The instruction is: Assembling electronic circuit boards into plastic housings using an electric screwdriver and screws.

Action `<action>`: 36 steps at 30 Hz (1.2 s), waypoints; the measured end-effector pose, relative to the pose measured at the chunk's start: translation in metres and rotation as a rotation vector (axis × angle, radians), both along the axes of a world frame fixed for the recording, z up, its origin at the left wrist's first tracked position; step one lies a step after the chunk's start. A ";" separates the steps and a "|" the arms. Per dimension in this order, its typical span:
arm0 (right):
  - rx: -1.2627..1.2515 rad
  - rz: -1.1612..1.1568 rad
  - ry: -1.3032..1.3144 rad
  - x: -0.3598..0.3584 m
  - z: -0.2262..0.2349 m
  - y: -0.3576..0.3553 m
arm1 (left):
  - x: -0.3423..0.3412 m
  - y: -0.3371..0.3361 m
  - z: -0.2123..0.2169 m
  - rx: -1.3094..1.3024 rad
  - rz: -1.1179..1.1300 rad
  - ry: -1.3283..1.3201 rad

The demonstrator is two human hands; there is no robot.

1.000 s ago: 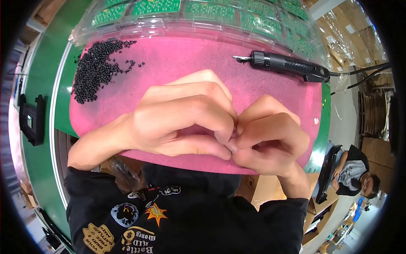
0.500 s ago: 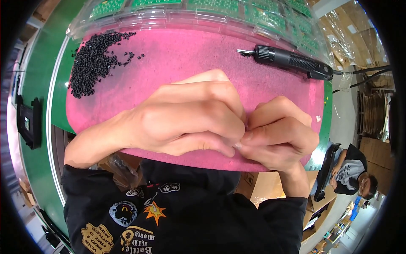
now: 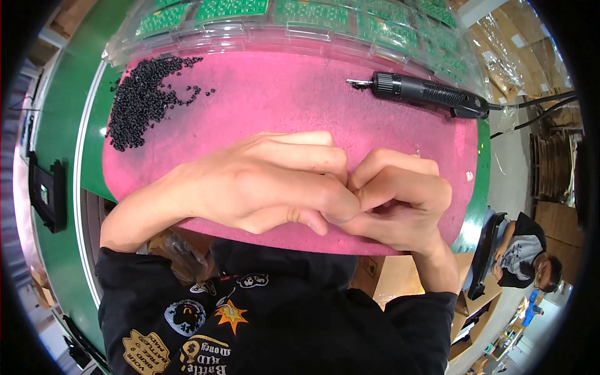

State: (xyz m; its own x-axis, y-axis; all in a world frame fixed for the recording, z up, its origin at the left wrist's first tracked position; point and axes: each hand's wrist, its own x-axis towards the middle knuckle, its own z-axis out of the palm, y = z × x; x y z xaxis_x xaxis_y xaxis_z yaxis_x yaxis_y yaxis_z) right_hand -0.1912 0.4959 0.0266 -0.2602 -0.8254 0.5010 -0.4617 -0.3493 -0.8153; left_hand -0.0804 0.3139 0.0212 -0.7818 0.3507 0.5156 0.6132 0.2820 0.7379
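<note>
I am watching both hands meeting over the near edge of the pink foam pad [image 3: 281,106] on the green bench [image 3: 69,125]. The left hand [image 3: 262,181] is curling its fingers shut, and the right hand [image 3: 400,200] is folding closed against it, thumbs and fingertips pressing together. Whatever the grip is pinching is hidden between the fingertips; I cannot tell what it is, or whether anything is there at all.

Beyond the grip, along the far edge of the pad, clear plastic trays [image 3: 325,25] are holding rows of green rectangular circuit boards [image 3: 231,9]; their markings are too small to make out. Beyond and to the left of the left hand, a heap of small black pellets [image 3: 140,100] is lying on the pad. Beyond the right hand, a black electric screwdriver [image 3: 425,94] is lying on its side, its cable running off right.

Brown cardboard boxes [image 3: 387,281] are showing below the pad, partly cut off by my black sleeves.
</note>
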 end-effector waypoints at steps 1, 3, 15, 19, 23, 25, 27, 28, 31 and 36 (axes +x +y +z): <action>0.020 0.014 -0.035 0.001 0.000 0.000 | 0.001 0.001 -0.001 0.019 0.018 0.020; 0.042 0.016 -0.051 0.002 0.000 0.001 | 0.001 0.002 -0.003 0.037 0.035 0.043; 0.080 0.012 -0.115 0.002 -0.004 -0.002 | -0.001 -0.001 -0.006 -0.019 -0.004 0.037; 0.084 0.008 -0.121 0.002 -0.004 -0.002 | -0.001 -0.002 -0.006 -0.007 -0.005 0.024; 0.109 0.013 -0.145 0.003 -0.004 -0.001 | 0.000 -0.002 -0.006 -0.032 -0.011 -0.005; 0.123 0.007 -0.142 0.003 -0.004 -0.001 | 0.000 -0.002 -0.005 -0.037 -0.014 -0.008; 0.122 -0.006 -0.145 0.003 -0.003 -0.001 | 0.000 -0.002 -0.006 -0.041 -0.014 -0.013; 0.121 -0.016 -0.149 0.004 -0.002 -0.001 | 0.001 -0.001 -0.007 -0.012 0.020 0.001; 0.084 -0.065 -0.072 0.003 0.000 -0.002 | 0.000 0.000 -0.007 -0.002 0.076 0.022; 0.061 -0.102 0.017 0.003 -0.003 -0.003 | 0.002 0.001 -0.003 -0.076 0.124 0.011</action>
